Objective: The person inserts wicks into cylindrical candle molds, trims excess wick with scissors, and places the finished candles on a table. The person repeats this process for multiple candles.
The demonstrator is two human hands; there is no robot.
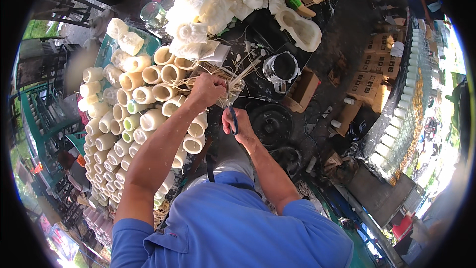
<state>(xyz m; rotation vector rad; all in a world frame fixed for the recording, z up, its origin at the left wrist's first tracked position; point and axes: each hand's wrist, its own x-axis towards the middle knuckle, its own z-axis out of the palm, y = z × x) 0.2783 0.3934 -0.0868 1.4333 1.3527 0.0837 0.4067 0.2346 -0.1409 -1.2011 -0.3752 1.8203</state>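
My left hand (208,90) is closed round a bundle of thin straw-coloured strands (237,87), whose loose ends spread out beyond the fingers. Just below it, my right hand (239,126) grips a pair of scissors (234,119) by the dark blue handles. The scissor blades point up at the strands beneath my left hand. Whether they are cutting is too small to tell. Beside my left forearm lie stacked hollow cream wax cylinders (172,73), their open ends facing me.
White wax pieces (191,33) are heaped at the far side, with a glass jar (153,15) beside them. Right of my hands are a metal pitcher (281,69), an open cardboard box (302,91) and a black round base (270,125). Rows of white cylinders (396,124) line the far right.
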